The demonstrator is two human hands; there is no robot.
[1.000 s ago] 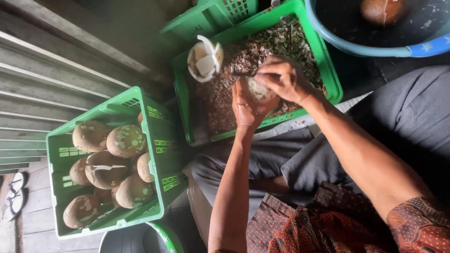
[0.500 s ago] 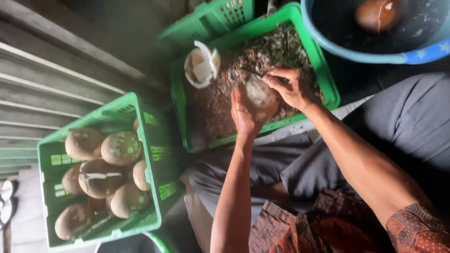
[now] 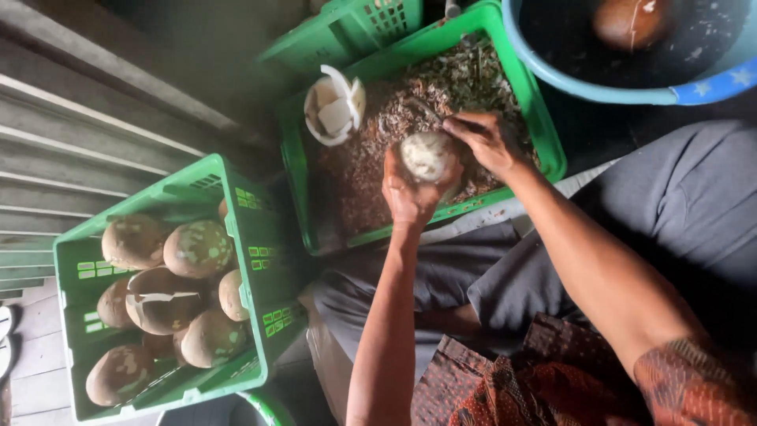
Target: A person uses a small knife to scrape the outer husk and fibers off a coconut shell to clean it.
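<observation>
Change since earlier frame: the peeled coconut had turned in the left hand, so that more of its pale, scraped face showed; the right hand had stayed at its upper edge; both crates sat lower and further right in the view.
Blue tub: stood at top right, dark inside, with one brown rounded coconut in it.
Crate of shavings: green plastic, lay across the person's lap, its floor covered in brown husk scrapings; a second green crate lay behind it.
Crate of coconuts: green, at lower left, well apart from the hands; held a heap of brown, mottled coconuts, one with a cracked white edge.
Left hand: was cupped under and around the peeled coconut, fingers clenched on its near side, grasping it above the shavings.
Right hand: was closed on a thin dark tool, whose tip reached out over the shavings; the fingers lay just beside the coconut's top.
Peeled coconut: rounded, cream to off-white, lightly speckled with brown, its skin mostly scraped away; it was held over the middle of the crate of shavings, between the two hands.
White shell pieces: curved, white fragments were piled in the crate's left corner.
</observation>
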